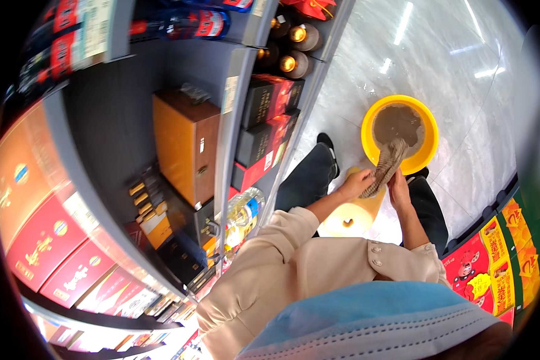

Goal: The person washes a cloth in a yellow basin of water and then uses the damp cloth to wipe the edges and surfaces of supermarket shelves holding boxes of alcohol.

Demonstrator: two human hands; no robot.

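A wrung, brown-grey cloth [389, 164] is held between my two hands above the near rim of a yellow bucket [432, 155]. My left hand [357, 183] grips the cloth's near end from the left side. On the other side, my right hand [398, 186] has its fingers around the cloth, partly hidden by it. The cloth's far end hangs over murky grey water [397, 126] in the bucket; whether it touches the water, I cannot tell. Below my hands is a pale yellow stool [352, 217] with a small hole in its top, between my knees.
Shelving on the left holds bottles [302, 37], dark and red gift boxes [265, 103] and a brown wooden case [180, 144]. A large clear bottle [247, 211] stands low beside my left leg. Red and yellow packages [486, 270] line the right side. The grey floor [468, 112] shines.
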